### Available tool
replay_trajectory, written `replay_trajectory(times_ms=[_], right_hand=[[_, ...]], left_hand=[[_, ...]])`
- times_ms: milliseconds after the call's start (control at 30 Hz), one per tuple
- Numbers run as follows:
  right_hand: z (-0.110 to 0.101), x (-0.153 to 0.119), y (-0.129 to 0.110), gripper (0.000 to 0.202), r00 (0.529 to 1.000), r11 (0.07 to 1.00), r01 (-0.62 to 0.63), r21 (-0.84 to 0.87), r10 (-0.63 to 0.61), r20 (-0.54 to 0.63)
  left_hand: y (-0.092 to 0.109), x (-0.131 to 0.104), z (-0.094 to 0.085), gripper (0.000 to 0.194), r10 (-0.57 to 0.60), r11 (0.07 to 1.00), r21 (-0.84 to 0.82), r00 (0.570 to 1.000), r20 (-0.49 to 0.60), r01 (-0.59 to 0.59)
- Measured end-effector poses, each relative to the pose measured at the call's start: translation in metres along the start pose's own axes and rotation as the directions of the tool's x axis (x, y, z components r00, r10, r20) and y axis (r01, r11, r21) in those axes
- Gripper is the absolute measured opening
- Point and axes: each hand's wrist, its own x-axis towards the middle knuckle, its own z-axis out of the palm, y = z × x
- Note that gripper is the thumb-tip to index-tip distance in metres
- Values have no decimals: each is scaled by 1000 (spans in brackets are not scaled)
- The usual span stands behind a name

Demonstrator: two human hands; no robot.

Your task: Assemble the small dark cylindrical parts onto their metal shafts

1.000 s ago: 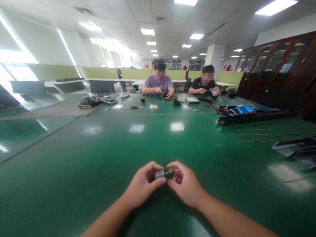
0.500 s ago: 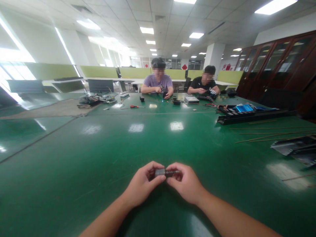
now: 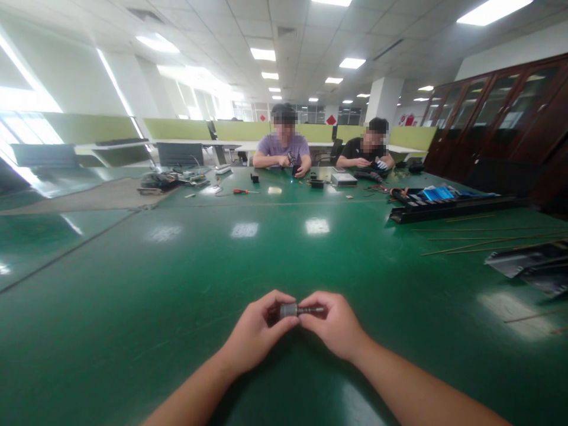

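Observation:
Both hands meet over the green table, around a small metal cylinder with a thin ridged shaft; its exact kind does not show. My left hand is closed on the thick grey body, thumb in front and fingers behind. My right hand is closed around the shaft, its thumb and index fingertips where the shaft joins the body. The shaft points right, into the hollow of that hand. The cylinder lies level, and my left fingers hide its left end.
Across the table sit two persons, one in a purple shirt, one in black. A red screwdriver lies far off. Thin rods and black metal channels are at the right, circuit boards at the far left.
My right thumb and fingers have shifted slightly around the shaft, and more of the shaft shows. My left hand has stayed almost still on the cylinder.

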Motion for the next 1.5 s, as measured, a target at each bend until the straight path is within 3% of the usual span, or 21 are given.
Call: replay_trajectory(times_ms=[333, 767, 1500], right_hand=[[-1, 2, 2, 10, 999, 999, -32, 25, 31, 4], [-4, 2, 0, 7, 1000, 1000, -15, -17, 15, 17], [-4, 2, 0, 9, 1000, 999, -21, 30, 20, 21]], left_hand=[[-1, -1, -1, 27, 35, 997, 63, 999, 9, -35], [-2, -4, -4, 28, 131, 955, 266, 991, 7, -128], [-5, -5, -5, 26, 164, 946, 286, 986, -18, -152]])
